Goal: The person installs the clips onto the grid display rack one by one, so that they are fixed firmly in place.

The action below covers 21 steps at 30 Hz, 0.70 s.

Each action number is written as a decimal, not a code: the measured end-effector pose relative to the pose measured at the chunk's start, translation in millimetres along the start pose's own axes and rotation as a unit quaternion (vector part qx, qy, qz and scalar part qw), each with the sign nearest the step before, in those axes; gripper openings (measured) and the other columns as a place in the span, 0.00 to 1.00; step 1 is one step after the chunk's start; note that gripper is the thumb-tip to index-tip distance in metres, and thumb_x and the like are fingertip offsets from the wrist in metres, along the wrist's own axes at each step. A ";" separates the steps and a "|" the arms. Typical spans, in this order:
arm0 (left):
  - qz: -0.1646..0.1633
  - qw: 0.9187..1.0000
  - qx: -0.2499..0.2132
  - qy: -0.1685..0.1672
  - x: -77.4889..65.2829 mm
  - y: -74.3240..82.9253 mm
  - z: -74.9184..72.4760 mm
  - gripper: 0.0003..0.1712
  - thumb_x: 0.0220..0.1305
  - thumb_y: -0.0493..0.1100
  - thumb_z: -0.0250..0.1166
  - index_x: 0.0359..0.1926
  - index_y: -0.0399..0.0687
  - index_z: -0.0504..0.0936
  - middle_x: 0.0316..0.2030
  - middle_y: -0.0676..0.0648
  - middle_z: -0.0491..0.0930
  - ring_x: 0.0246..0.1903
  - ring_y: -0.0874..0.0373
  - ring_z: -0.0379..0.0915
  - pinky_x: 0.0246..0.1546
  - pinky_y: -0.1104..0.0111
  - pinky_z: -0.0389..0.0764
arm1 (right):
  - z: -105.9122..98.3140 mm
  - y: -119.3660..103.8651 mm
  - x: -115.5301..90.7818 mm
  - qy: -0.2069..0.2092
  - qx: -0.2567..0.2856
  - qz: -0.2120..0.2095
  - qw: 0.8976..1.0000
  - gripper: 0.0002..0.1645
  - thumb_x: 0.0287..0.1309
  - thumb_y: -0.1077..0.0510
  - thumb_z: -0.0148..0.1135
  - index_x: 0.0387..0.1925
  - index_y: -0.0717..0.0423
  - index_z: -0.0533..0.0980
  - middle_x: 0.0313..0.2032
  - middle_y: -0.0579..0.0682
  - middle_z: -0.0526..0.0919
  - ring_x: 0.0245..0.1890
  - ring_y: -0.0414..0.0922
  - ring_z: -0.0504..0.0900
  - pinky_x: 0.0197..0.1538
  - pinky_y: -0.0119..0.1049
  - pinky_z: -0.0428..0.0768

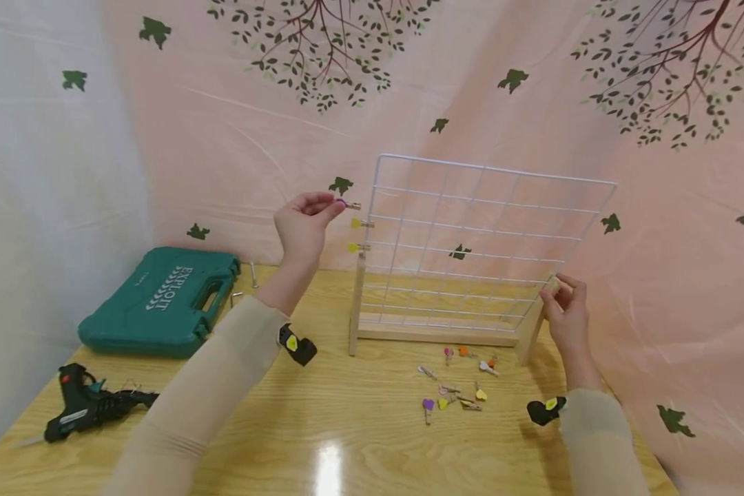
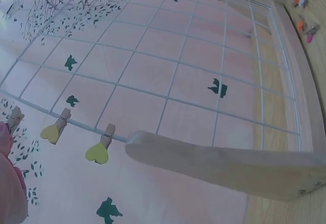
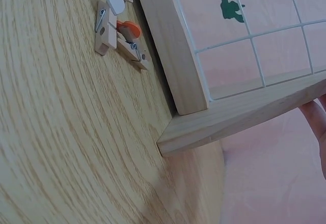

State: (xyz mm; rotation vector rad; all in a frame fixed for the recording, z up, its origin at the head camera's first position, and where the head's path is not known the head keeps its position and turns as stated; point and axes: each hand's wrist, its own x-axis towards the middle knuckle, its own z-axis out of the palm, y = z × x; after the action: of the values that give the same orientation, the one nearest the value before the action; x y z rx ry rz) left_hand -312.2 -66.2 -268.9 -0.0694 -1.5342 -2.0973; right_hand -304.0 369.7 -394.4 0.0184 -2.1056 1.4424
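Note:
Between thumb and fingers, my left hand (image 1: 304,224) pinches a small wooden clothespin (image 1: 353,206) with a purple decoration, just left of the white wire grid (image 1: 485,213). Below it, two clothespins with yellow hearts (image 2: 98,153) are clipped to the grid's left edge wire. A wooden stand (image 1: 434,333) holds the grid upright. At its right post (image 1: 533,324), my right hand (image 1: 567,310) grips the upper part with thumb and fingers. In the left wrist view only part of the left hand (image 2: 11,188) shows at the edge.
Several loose clothespins with coloured hearts (image 1: 428,405) lie on the wooden table (image 1: 322,399) before the stand. A green tool case (image 1: 161,300) sits at the back left, with a bolt (image 1: 253,275) beside it. A black glue gun (image 1: 80,406) lies at the front left.

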 end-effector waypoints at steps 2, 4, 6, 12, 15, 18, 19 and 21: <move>0.003 1.000 -0.016 0.013 4.6 -2.1 4.9 0.15 0.35 0.39 0.74 0.28 0.38 0.81 0.23 0.47 0.81 0.28 0.57 0.80 0.35 0.71 0.79 | 0.7 -5.2 -1.4 -0.001 0.006 0.000 1.000 0.28 0.56 0.61 0.56 0.58 0.50 0.59 0.48 0.55 0.73 0.40 0.29 0.74 0.30 0.20 0.76; 0.002 0.999 -0.030 0.018 8.4 -5.0 9.3 0.14 0.35 0.39 0.74 0.26 0.39 0.80 0.22 0.47 0.81 0.28 0.57 0.80 0.35 0.70 0.79 | 1.3 -8.8 -2.4 0.000 0.013 0.001 1.000 0.28 0.56 0.62 0.56 0.58 0.51 0.59 0.47 0.55 0.74 0.39 0.29 0.74 0.30 0.20 0.76; 0.001 0.999 -0.038 0.021 10.5 -7.6 13.0 0.13 0.35 0.37 0.74 0.25 0.39 0.80 0.22 0.46 0.81 0.28 0.57 0.80 0.36 0.69 0.79 | 1.6 -8.8 -2.5 0.001 0.016 0.002 1.000 0.28 0.56 0.62 0.56 0.58 0.50 0.59 0.46 0.54 0.74 0.39 0.29 0.74 0.29 0.20 0.76; 0.000 1.000 -0.016 0.006 8.3 -11.3 19.6 0.16 0.35 0.43 0.73 0.28 0.40 0.80 0.25 0.46 0.81 0.30 0.56 0.79 0.36 0.70 0.79 | 2.7 -9.9 -2.3 -0.001 0.018 -0.002 1.000 0.28 0.56 0.63 0.55 0.58 0.52 0.59 0.46 0.55 0.74 0.38 0.30 0.75 0.29 0.21 0.77; 0.000 1.000 0.001 -0.006 6.0 -12.2 21.6 0.18 0.36 0.45 0.73 0.30 0.41 0.80 0.27 0.46 0.81 0.31 0.56 0.79 0.36 0.71 0.79 | 3.0 -9.8 -1.9 -0.003 0.012 -0.002 1.000 0.28 0.57 0.63 0.55 0.58 0.52 0.59 0.46 0.56 0.74 0.39 0.30 0.75 0.30 0.21 0.77; 0.007 1.000 0.008 -0.021 4.5 -13.5 22.2 0.17 0.38 0.44 0.72 0.32 0.41 0.80 0.29 0.45 0.81 0.32 0.56 0.78 0.37 0.71 0.79 | 2.6 -6.6 -0.7 -0.003 0.012 0.002 1.000 0.28 0.56 0.62 0.56 0.58 0.51 0.59 0.46 0.52 0.74 0.39 0.29 0.74 0.30 0.21 0.77; 0.009 0.999 0.013 -0.028 4.2 -13.8 22.0 0.17 0.39 0.44 0.72 0.33 0.42 0.80 0.30 0.45 0.81 0.33 0.56 0.78 0.37 0.71 0.78 | 2.3 -4.5 0.1 -0.002 0.015 0.001 1.000 0.28 0.56 0.62 0.56 0.58 0.52 0.59 0.45 0.51 0.74 0.39 0.30 0.74 0.29 0.21 0.77; 0.020 0.998 0.042 -0.040 3.6 -13.7 20.8 0.18 0.41 0.45 0.71 0.35 0.45 0.80 0.33 0.47 0.81 0.35 0.58 0.75 0.39 0.74 0.76 | 1.5 1.2 2.1 -0.001 0.020 -0.001 1.000 0.28 0.56 0.62 0.56 0.58 0.51 0.59 0.44 0.48 0.74 0.38 0.30 0.75 0.29 0.21 0.77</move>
State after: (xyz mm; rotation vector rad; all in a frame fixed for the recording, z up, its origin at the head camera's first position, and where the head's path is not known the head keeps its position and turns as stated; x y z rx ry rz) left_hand -326.9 -46.0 -272.2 -0.1547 -1.6524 -2.0197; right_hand -306.7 369.6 -394.8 0.0372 -2.0773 1.4832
